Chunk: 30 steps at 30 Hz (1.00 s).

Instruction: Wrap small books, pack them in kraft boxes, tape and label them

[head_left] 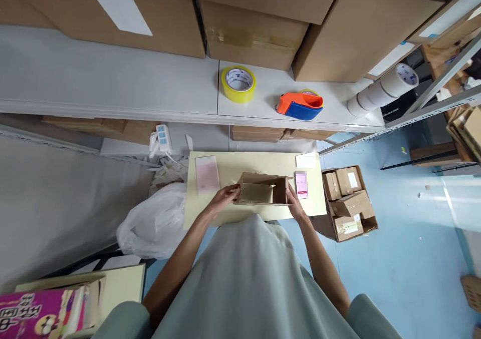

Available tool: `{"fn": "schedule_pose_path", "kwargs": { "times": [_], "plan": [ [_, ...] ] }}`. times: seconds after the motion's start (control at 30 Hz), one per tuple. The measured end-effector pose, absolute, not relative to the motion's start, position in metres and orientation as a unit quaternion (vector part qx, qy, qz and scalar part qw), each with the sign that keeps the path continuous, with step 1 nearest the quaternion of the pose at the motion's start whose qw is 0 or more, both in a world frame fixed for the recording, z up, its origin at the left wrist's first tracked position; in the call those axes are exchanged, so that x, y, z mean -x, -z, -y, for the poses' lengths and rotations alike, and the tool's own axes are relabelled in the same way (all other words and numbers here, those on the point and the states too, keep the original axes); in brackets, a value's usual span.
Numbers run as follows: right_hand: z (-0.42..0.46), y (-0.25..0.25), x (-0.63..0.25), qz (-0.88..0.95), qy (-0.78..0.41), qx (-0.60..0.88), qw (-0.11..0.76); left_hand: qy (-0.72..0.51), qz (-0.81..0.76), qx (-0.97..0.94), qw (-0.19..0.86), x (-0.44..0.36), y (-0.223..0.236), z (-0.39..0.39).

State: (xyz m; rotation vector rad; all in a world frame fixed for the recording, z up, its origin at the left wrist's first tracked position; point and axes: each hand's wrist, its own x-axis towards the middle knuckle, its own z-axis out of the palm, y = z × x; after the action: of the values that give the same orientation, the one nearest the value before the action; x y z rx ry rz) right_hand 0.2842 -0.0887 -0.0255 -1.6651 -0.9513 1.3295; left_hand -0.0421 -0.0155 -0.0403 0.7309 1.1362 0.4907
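A small open cardboard box [263, 189] rests on a pale yellow table [255, 166] in front of me. My left hand [225, 197] grips the box's left end, fingers closed on its flap. My right hand [295, 201] holds the box's right end. A pink phone [301, 184] lies just right of the box, beside my right hand. A pinkish paper slip [206, 174] lies to the left of the box, and a white slip [306, 160] sits at the table's far right corner.
A grey shelf [112, 88] behind the table carries a yellow tape roll [238, 82], an orange-blue tape dispenser [299, 104], white rolls [383, 88] and large cartons. A carton of small boxes [347, 201] stands on the floor right; a white plastic bag [156, 224] left.
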Motion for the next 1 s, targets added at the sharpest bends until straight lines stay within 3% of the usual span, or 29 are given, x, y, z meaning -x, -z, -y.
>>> {"fn": "schedule_pose_path", "kwargs": {
  "times": [0.5, 0.77, 1.0],
  "plan": [
    [0.074, 0.018, -0.339, 0.387, -0.585, 0.610, 0.369, -0.237, -0.534, -0.387, 0.713, -0.034, 0.014, 0.030],
    [0.050, 0.041, -0.345, 0.468, -0.596, 0.563, 0.330, -0.252, -0.681, -0.301, 0.618, -0.050, 0.011, 0.055],
    [0.052, 0.067, -0.339, 0.490, -0.593, 0.529, 0.358, -0.313, -0.686, -0.315, 0.577, -0.050, 0.012, 0.052]
  ]
}}
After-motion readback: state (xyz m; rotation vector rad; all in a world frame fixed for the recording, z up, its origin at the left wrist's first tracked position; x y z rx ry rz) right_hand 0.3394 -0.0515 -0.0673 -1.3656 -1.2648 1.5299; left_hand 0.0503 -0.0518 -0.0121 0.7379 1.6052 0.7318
